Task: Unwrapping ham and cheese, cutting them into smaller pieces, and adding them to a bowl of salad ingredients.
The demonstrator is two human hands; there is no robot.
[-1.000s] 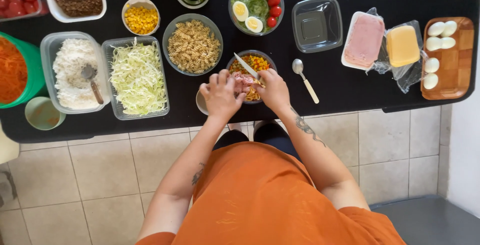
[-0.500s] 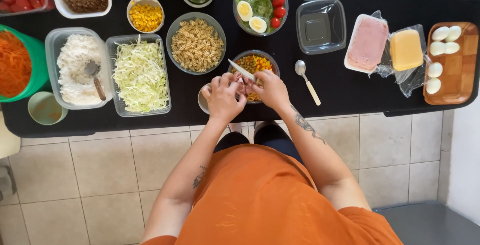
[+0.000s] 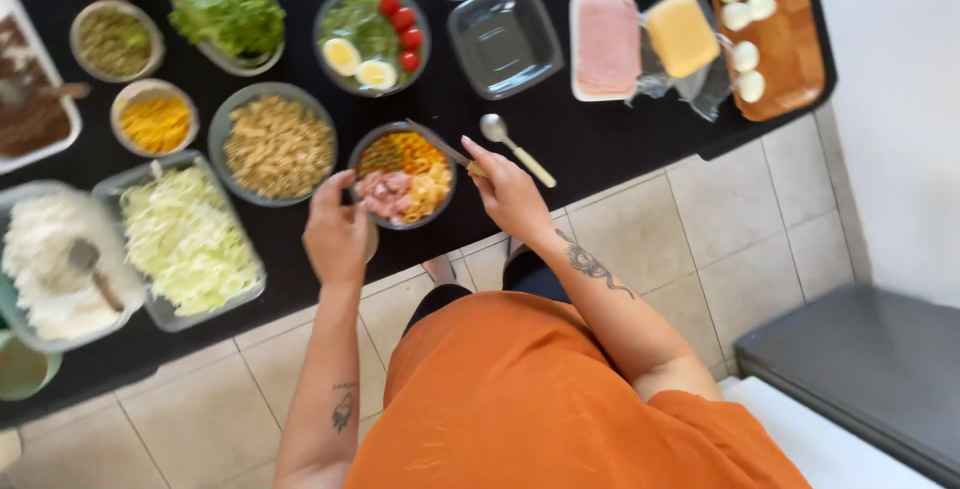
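Here my right hand pinches a knife over the mixed bowl (ham, pasta, vegetables); my left hand, fingers curled, touches its left rim

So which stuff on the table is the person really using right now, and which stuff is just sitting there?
In use:
- right hand, holding a knife
- left hand, at the bowl's edge
- mixed bowl with pink meat, pasta and vegetables

Just sitting there:
- spoon
- pasta bowl
- shredded cabbage tray
- egg and tomato salad bowl
- empty clear containers
- ham and cheese
- board of peeled eggs
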